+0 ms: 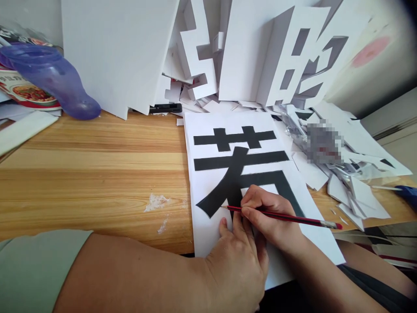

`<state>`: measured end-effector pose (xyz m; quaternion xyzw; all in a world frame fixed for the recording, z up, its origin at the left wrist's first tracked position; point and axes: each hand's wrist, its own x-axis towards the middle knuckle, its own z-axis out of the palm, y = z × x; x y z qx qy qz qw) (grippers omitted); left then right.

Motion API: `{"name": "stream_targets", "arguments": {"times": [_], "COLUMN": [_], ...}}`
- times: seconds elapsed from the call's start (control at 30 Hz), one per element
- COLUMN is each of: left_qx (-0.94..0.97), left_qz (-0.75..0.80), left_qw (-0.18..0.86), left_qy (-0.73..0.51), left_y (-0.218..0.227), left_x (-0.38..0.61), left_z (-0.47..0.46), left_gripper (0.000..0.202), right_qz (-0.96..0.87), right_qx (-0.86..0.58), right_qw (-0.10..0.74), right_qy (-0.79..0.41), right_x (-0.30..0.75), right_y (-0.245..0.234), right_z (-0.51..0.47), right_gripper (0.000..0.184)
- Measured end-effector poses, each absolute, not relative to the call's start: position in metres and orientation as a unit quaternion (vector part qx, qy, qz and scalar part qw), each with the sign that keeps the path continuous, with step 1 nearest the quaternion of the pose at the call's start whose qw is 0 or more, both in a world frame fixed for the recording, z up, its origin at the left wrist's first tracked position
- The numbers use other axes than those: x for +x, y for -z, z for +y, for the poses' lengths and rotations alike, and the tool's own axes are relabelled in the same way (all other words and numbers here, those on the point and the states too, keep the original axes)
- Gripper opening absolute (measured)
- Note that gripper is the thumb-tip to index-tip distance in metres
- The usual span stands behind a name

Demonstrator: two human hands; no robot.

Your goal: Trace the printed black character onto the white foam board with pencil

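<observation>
My right hand pinches a red-and-black pencil with a pink eraser end. Its tip meets the white sheet beside the lower left stroke of a large black character. Thin pencil lines run along some of the character's edges. Below the pencil, my left hand lies on the sheet with fingers stretched forward, pressing near the character's lower part. My hands cover the lower strokes. The sheet hangs a little over the table's near edge.
Behind the sheet stand white board pieces and cut-out box-shaped characters. A black utility knife lies by the large white board. Offcuts are piled at right. A purple container stands on the wooden table at left.
</observation>
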<state>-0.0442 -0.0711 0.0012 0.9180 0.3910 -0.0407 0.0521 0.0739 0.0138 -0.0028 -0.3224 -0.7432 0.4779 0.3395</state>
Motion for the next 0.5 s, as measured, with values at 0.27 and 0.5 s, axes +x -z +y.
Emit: {"name": "stream_targets", "arguments": {"times": [0.27,0.5], "left_qx": [0.926,0.901], "left_qz": [0.374,0.417], "left_qw": [0.035,-0.071], "left_qy": [0.037,-0.099], "left_y": [-0.005,0.012], "left_x": [-0.043,-0.047], "left_z": [-0.066,-0.071], "left_gripper": [0.054,0.037], "right_qz": [-0.711,-0.681], "right_qx": [-0.368,-0.385], "right_qw": [0.360,0.366], "right_qy": [-0.480,-0.504], "right_x": [0.074,0.075], "right_y": [0.004,0.008], "right_z": [0.017,0.021], "right_gripper": [0.018,0.017]}}
